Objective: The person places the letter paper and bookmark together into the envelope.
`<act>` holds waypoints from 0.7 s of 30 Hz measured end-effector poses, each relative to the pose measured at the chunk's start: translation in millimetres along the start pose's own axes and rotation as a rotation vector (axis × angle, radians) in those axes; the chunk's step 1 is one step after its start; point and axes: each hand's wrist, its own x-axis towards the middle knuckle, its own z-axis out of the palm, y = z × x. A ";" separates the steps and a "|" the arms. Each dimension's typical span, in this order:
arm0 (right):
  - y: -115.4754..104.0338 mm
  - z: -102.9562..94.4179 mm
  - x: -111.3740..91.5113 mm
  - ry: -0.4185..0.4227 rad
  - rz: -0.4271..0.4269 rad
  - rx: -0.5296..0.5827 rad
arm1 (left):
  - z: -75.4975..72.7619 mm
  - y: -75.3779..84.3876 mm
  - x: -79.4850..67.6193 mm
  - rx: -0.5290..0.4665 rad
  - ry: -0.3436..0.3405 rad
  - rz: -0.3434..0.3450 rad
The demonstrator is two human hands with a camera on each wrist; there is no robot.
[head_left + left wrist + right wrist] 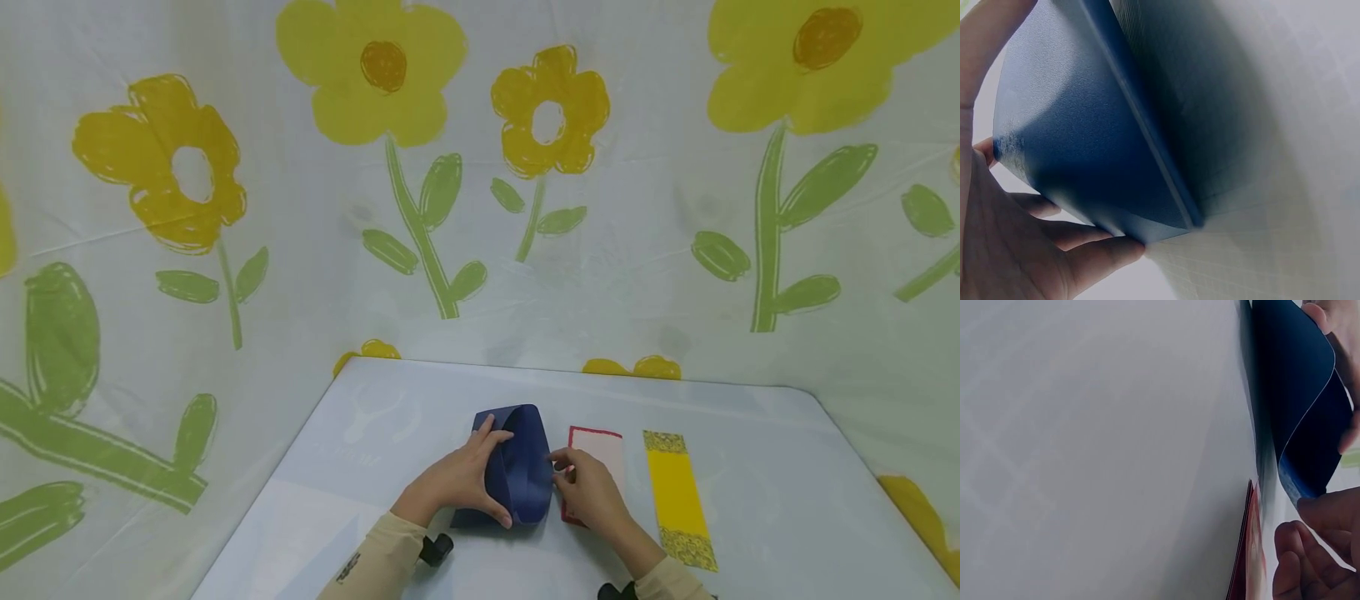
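A dark blue paper envelope is held slightly raised over the table, its mouth bowed open toward the right. My left hand grips it across its width, thumb at the near edge and fingers toward the far edge. In the left wrist view, fingertips lie along the rim of the blue envelope. At the envelope's right edge is my right hand, fingers bent. The right wrist view has its thumb tip on the end of the blue flap, with the other fingertips close below; the contact is partly hidden.
Under and beside my right hand lies a pale pink rectangle with red edges. Farther right is a yellow strip with glittery gold ends. Both are on the white table. A flower-printed cloth hangs behind and at the sides.
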 end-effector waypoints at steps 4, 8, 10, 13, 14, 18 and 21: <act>1.7 -2.4 -1.1 0.007 -0.006 -0.014 | -0.8 1.0 -0.4 -0.002 -0.008 -0.013; 4.8 -4.5 -1.3 0.023 -0.004 -0.023 | -1.4 1.9 -0.9 -0.006 -0.009 -0.014; 6.8 -5.0 -1.2 0.029 0.011 -0.010 | -1.5 2.0 -1.4 -0.009 -0.009 -0.013; 10.7 -6.1 -1.3 0.042 0.016 0.001 | -0.7 1.2 -1.7 -0.012 -0.008 -0.008; 11.9 -6.5 -1.2 0.046 0.015 -0.001 | -0.3 0.7 -1.7 -0.011 -0.008 -0.007; 15.5 -8.7 -1.4 0.057 0.025 -0.015 | 0.7 -0.6 -1.0 -0.011 -0.006 0.000; 17.5 -10.2 -2.5 0.058 0.037 -0.014 | 0.7 -0.8 -0.3 -0.015 -0.003 0.003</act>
